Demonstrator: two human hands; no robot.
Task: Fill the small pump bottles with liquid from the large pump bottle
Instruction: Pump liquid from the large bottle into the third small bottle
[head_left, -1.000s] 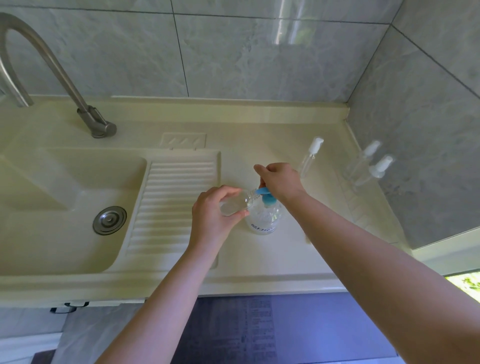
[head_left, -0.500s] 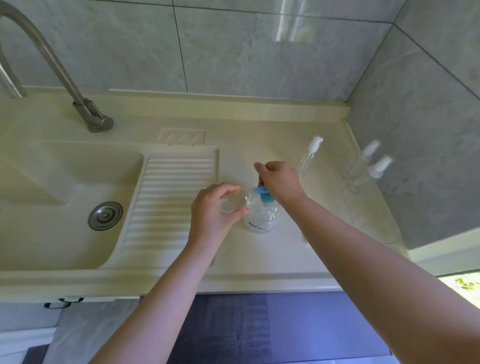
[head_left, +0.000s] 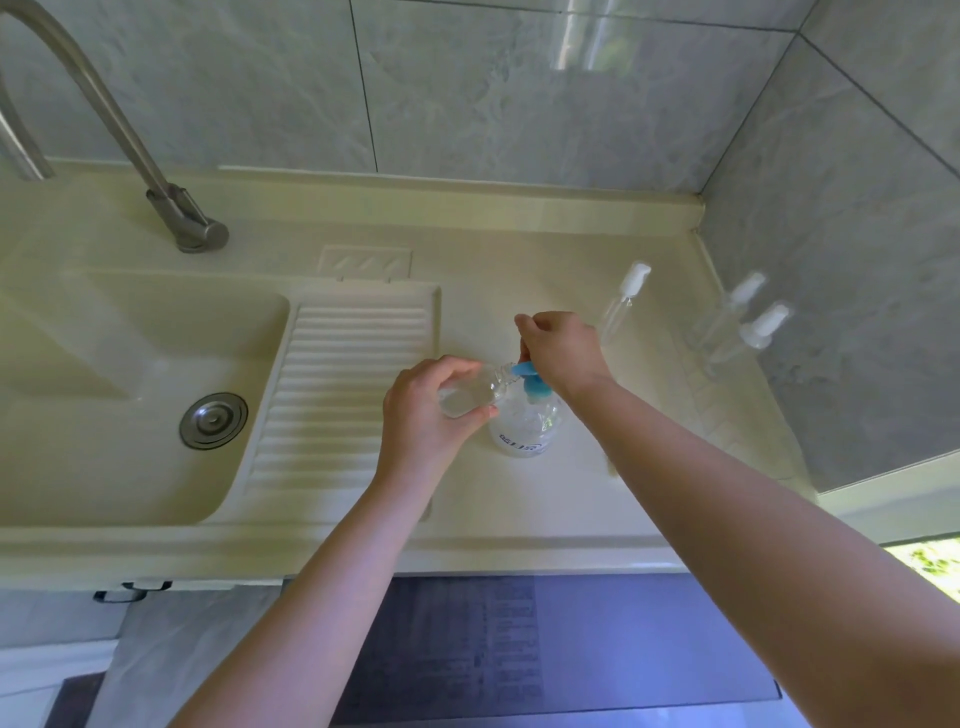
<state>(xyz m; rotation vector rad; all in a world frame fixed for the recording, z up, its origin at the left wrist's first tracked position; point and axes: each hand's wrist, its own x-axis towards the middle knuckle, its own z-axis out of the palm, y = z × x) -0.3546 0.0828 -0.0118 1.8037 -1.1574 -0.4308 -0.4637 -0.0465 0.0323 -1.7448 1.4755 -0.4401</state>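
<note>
Gripping clear small bottle (head_left: 470, 396) tilted, left hand (head_left: 423, 415); right hand (head_left: 561, 349) pressing blue pump (head_left: 527, 376) on rounded large bottle (head_left: 527, 428).

Both forearms are bare from the lower frame edge up to the wrists, with no sleeve showing on either. The left hand (head_left: 426, 410) and the right hand (head_left: 563, 351) are ungloved. Fingernails are short and unpainted where they can be made out.
</note>
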